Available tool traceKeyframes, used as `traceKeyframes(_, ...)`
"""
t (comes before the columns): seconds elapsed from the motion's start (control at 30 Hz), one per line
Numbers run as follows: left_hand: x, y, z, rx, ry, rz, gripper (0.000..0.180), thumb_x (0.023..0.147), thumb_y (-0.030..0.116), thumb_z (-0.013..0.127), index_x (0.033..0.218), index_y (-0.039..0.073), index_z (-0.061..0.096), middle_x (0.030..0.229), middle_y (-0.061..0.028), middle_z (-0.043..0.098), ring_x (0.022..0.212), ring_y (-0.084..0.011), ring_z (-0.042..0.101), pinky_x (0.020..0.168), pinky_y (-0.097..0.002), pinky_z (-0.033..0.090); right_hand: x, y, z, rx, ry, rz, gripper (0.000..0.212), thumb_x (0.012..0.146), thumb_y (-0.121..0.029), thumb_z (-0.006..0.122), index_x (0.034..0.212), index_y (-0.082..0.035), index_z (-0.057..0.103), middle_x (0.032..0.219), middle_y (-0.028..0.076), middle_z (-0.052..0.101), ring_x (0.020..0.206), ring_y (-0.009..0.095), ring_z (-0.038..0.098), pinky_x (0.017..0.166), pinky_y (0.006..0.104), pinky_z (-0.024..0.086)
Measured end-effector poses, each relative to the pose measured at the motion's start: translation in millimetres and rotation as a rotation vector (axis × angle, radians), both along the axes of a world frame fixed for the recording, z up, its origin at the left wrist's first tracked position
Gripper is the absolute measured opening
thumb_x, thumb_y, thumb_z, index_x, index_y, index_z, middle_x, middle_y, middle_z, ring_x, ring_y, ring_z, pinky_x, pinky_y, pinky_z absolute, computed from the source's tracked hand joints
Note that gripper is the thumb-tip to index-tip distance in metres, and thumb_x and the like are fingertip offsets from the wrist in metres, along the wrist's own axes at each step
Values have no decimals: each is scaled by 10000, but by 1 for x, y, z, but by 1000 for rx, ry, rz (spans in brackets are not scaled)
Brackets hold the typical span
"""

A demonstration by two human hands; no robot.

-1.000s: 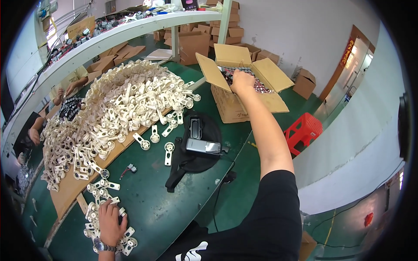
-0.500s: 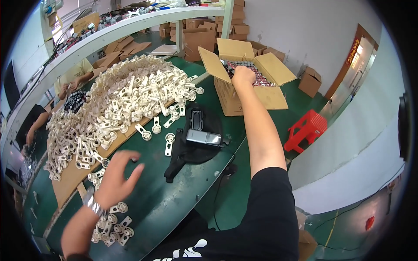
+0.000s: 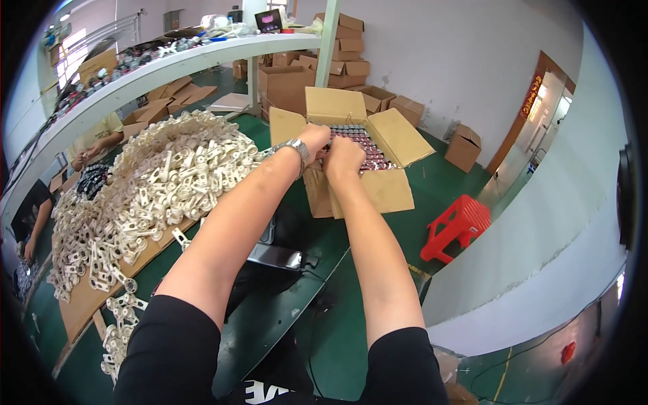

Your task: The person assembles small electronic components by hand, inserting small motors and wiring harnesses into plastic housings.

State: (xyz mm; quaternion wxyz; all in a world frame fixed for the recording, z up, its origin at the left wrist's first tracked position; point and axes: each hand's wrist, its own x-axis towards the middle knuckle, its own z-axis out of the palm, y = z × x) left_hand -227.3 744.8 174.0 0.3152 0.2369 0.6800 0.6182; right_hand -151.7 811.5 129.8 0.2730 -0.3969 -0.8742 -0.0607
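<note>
Both my arms reach forward to an open cardboard box at the table's far right corner. Inside lie tight rows of small dark-red and grey parts. My left hand, with a metal watch on the wrist, is closed at the box's left side. Right beside it, my right hand is closed too, knuckles up. The fingers of both hands are bent down into the box, and whatever they grip is hidden. Left of my arms spreads a big heap of cream plastic parts, each with a round end and a flat arm.
A grey device rests on a black bag, partly behind my left forearm. A red stool stands on the floor at right. A white shelf crosses above the heap. Two other people work at far left. More cartons stand behind.
My left hand has moved from over the table's near left to the box, beside my right hand. The view has shifted, and both hands are now together.
</note>
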Motion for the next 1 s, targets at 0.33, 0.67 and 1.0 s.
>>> traceKeyframes(0.33,-62,84,-32,-82,-183,-10,315,1002,68,449,1225,-57,634,1253,-264,678,1102,-439,708,859,-666,574,14,67,77,-772,21,330,604,880,-446,829,1124,101,752,1134,237,761,1016,262,727,866,438,571)
traceKeyframes(0.67,-77,112,-67,-101,41,-231,402,1031,56,328,1319,-64,582,1324,-235,709,1169,-377,728,1054,-665,503,-17,178,31,-658,-304,31,863,1082,-665,280,1600,11,421,1700,256,318,1600,389,275,1286,519,248)
traceKeyframes(1.0,-4,77,-11,136,-310,-254,323,1018,96,412,1274,43,602,1282,-181,725,1127,-332,727,1039,-584,511,-3,225,26,-641,-207,-318,878,1008,-813,251,1581,-211,531,1679,94,446,1585,337,334,1256,504,260)
